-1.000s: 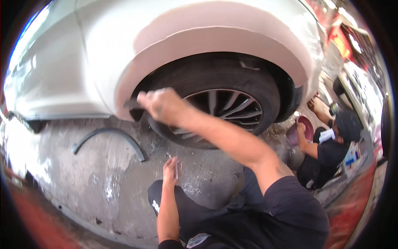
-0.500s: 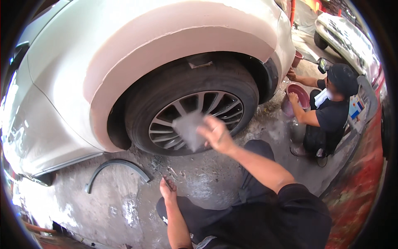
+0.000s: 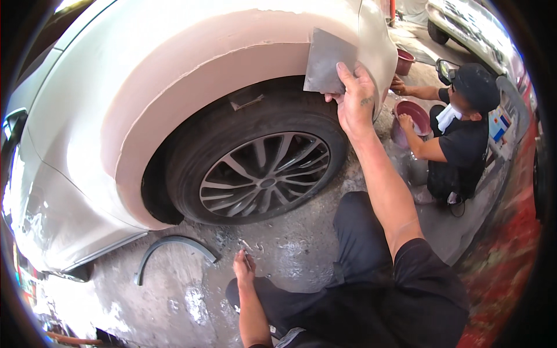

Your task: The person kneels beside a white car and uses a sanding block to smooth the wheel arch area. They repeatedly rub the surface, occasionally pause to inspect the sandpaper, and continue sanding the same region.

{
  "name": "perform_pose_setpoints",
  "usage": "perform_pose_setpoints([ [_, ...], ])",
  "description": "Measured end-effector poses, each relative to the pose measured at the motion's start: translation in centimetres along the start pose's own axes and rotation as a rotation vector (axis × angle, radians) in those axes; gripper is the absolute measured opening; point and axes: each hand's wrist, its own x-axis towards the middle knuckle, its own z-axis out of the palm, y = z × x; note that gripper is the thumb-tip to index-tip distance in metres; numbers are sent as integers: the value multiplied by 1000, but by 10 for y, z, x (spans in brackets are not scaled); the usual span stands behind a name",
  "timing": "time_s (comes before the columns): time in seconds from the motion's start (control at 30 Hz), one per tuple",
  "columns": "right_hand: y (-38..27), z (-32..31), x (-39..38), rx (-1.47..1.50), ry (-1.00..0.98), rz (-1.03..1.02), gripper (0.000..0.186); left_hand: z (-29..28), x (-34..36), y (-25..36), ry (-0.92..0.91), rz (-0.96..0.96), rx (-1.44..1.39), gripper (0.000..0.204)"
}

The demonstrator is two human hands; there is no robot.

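My right hand (image 3: 355,100) is raised and grips a grey sanding sheet (image 3: 326,61), pressing it flat against the pink-filler-coated wheel arch (image 3: 220,64) of a white car, at the arch's right end above the tyre (image 3: 255,168). My left hand (image 3: 243,268) rests low, fingers on the wet concrete floor (image 3: 191,301) beside my knee, holding nothing that I can see.
A curved black arch trim (image 3: 174,246) lies on the floor left of my left hand. At the right a crouching person in black (image 3: 461,145) reaches into a maroon bucket (image 3: 413,116); a second bucket (image 3: 404,59) sits behind. Another car (image 3: 464,23) stands at the top right.
My right hand carried the sheet from the left of the tyre, across the wheel, up to the right end of the arch. My left hand stayed on the floor.
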Motion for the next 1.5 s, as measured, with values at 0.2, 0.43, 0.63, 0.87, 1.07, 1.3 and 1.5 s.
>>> perform_pose_setpoints([
  [0.2,6,-5,1,61,-33,44,25,-3,-1,0,-18,-12,43,19],
  [0.43,10,-12,5,90,-44,75,26,-9,3,-3,-50,-6,31,22],
  [0.63,9,-15,2,89,-12,125,27,-6,-2,-3,-46,26,68,25],
  [0.87,4,-7,3,85,-53,111,29,-9,1,-3,-62,4,70,25],
  [1.07,7,-23,10,105,-27,113,25,-2,1,-5,-52,-12,65,23],
  [1.3,3,-2,7,104,-59,112,28,-8,3,-5,-72,-4,63,25],
  [1.5,-2,25,0,60,-126,72,30,-13,7,-8,-90,16,53,26],
])
